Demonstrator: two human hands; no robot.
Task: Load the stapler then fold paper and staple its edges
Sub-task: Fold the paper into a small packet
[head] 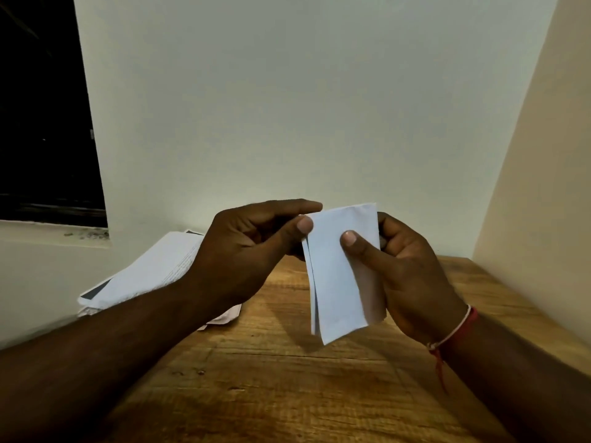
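Note:
A folded white paper (pixel 339 282) hangs upright above the wooden table (pixel 271 362), its layers fanned apart along the left edge. My right hand (pixel 412 276) holds it from the right, thumb pressed on its front face. My left hand (pixel 243 247) pinches the paper's upper left corner between thumb and forefinger. No stapler shows anywhere in the view.
A stack of printed papers (pixel 153 270) lies at the table's far left, partly behind my left forearm. White walls close off the back and the right side. A dark window (pixel 44 107) sits at the upper left. A red thread band is on my right wrist.

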